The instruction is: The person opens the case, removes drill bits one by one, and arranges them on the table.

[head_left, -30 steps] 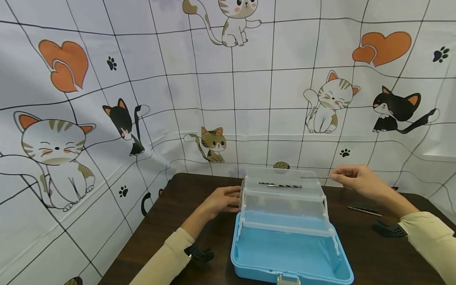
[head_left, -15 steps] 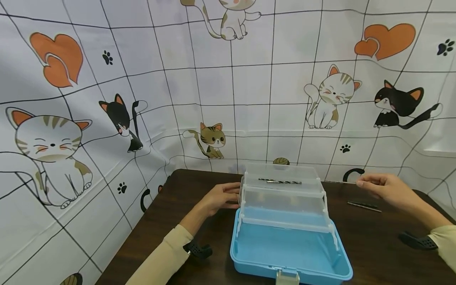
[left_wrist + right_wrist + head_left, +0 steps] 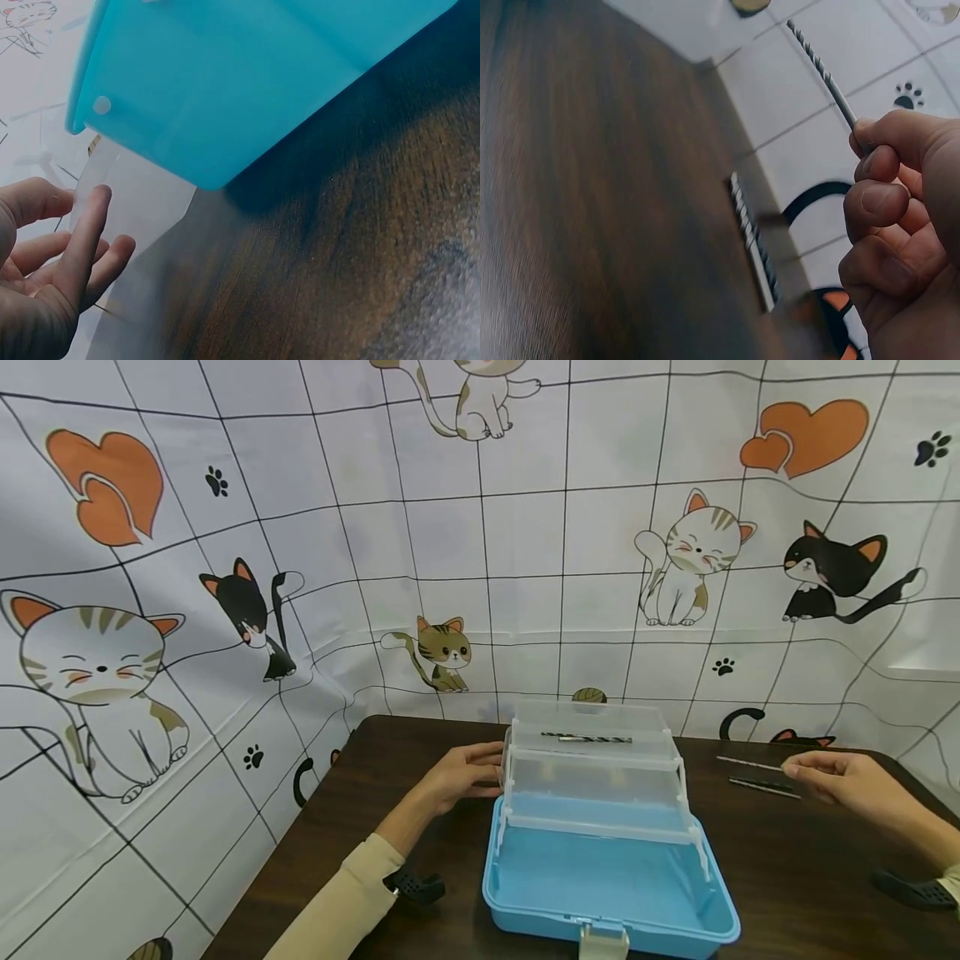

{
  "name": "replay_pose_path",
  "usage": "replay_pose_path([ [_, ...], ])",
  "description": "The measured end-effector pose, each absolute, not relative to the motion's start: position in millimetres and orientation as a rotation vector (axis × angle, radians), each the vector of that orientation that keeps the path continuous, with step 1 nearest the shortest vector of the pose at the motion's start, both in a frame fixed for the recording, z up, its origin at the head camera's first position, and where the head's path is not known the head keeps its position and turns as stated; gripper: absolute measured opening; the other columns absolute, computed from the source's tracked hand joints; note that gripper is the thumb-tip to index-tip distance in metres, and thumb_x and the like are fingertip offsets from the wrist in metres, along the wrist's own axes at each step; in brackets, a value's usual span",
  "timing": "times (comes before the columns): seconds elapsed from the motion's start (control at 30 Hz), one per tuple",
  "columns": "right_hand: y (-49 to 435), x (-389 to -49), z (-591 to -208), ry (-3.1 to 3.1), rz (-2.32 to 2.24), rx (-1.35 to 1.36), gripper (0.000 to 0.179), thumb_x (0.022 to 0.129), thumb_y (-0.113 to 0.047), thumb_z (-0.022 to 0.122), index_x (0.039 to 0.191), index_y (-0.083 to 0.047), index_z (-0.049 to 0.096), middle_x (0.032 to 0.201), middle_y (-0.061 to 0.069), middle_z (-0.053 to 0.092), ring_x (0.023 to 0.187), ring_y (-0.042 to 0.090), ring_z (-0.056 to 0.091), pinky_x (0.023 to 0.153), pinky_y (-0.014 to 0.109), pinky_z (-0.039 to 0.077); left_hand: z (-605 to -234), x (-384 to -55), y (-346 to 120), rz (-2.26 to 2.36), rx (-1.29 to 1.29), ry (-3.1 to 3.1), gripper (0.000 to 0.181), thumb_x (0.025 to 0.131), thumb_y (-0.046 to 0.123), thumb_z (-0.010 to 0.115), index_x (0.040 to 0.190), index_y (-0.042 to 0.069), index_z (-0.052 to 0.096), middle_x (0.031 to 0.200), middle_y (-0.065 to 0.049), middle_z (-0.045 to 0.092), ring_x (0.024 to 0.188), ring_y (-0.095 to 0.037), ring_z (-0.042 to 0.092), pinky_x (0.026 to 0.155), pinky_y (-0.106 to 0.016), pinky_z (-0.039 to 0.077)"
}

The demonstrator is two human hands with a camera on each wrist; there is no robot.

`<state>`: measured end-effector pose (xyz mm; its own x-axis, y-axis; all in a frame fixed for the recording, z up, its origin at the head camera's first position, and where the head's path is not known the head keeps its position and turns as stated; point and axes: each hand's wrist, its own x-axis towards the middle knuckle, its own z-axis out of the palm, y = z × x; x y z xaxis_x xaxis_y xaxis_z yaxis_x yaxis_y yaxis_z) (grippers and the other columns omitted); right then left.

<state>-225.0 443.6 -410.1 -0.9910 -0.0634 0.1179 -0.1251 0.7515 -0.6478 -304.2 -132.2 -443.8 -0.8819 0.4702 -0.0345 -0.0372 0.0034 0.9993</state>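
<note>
My right hand (image 3: 855,785) pinches a thin twist drill bit (image 3: 825,75) by its shank between thumb and forefinger, its fluted end pointing away. Under it on the table lies a silver drill bit (image 3: 750,240) with a darker one right alongside. My left hand (image 3: 459,779) rests at the left edge of the clear tray and lid part (image 3: 154,184) of a light blue toolbox (image 3: 600,877); its fingers are fairly straight against the clear plastic. More drill bits (image 3: 588,739) lie in the upper clear tray.
The opened toolbox stands on a dark wooden table (image 3: 360,827), its blue bottom compartment bare and a pale latch (image 3: 602,943) at the front. Behind the table hangs a white cloth (image 3: 525,560) printed with cats and grid lines.
My right hand has moved right and down, carrying the drill bit from above the clear tray to over the bits on the table. My left hand has stayed at the tray's edge.
</note>
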Motion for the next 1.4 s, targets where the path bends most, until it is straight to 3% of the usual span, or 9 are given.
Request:
replay_pose_path([
  [0.3, 463.5, -225.3, -441.5, -2.906, 1.069, 0.171, 0.047, 0.107, -0.037, 0.056, 0.127, 0.006, 0.062, 0.066, 0.002, 0.046, 0.06, 0.021, 0.048, 0.057, 0.029, 0.037, -442.8, -303.5, -132.3, 1.934, 0.424, 1.943, 0.056, 0.098, 0.007, 0.068, 0.151, 0.007, 0.049, 0.143, -0.015, 0.056, 0.112, -0.031, 0.067, 0.088, -0.042, 0.059],
  [0.63, 473.2, -223.4, -459.0, -2.913, 0.996, 0.129, 0.05, 0.107, -0.037, 0.056, 0.125, 0.009, 0.063, 0.066, 0.002, 0.049, 0.056, 0.019, 0.047, 0.05, 0.032, 0.039, -443.2, -305.8, -129.8, 1.926, 0.432, 1.948, 0.056, 0.098, 0.009, 0.069, 0.15, 0.008, 0.05, 0.142, -0.015, 0.057, 0.111, -0.031, 0.067, 0.087, -0.042, 0.06],
  [0.9, 476.2, -226.0, -468.7, -2.851, 0.942, 0.176, 0.039, 0.107, -0.029, 0.058, 0.117, 0.007, 0.067, 0.065, 0.001, 0.051, 0.054, 0.018, 0.048, 0.046, 0.03, 0.04, -444.9, -304.9, -130.4, 1.939, 0.428, 1.943, 0.057, 0.097, 0.008, 0.07, 0.15, 0.007, 0.049, 0.143, -0.015, 0.056, 0.111, -0.031, 0.067, 0.087, -0.043, 0.06],
  [1.13, 480.9, -230.4, -471.9, -2.843, 0.739, 0.211, 0.029, 0.105, -0.027, 0.061, 0.109, 0.0, 0.071, 0.084, 0.0, 0.066, 0.066, 0.011, 0.05, 0.054, 0.026, 0.041, -447.4, -302.5, -130.8, 1.944, 0.427, 1.939, 0.059, 0.097, 0.007, 0.07, 0.151, 0.006, 0.048, 0.144, -0.016, 0.055, 0.111, -0.032, 0.067, 0.088, -0.043, 0.06],
  [1.4, 476.4, -231.5, -476.4, -2.795, 0.673, 0.225, 0.021, 0.101, -0.025, 0.068, 0.104, -0.005, 0.073, 0.077, -0.005, 0.063, 0.061, 0.008, 0.05, 0.053, 0.026, 0.038, -445.6, -303.5, -130.9, 1.95, 0.436, 1.946, 0.057, 0.097, 0.006, 0.069, 0.151, 0.006, 0.049, 0.143, -0.015, 0.056, 0.111, -0.032, 0.067, 0.087, -0.043, 0.06],
])
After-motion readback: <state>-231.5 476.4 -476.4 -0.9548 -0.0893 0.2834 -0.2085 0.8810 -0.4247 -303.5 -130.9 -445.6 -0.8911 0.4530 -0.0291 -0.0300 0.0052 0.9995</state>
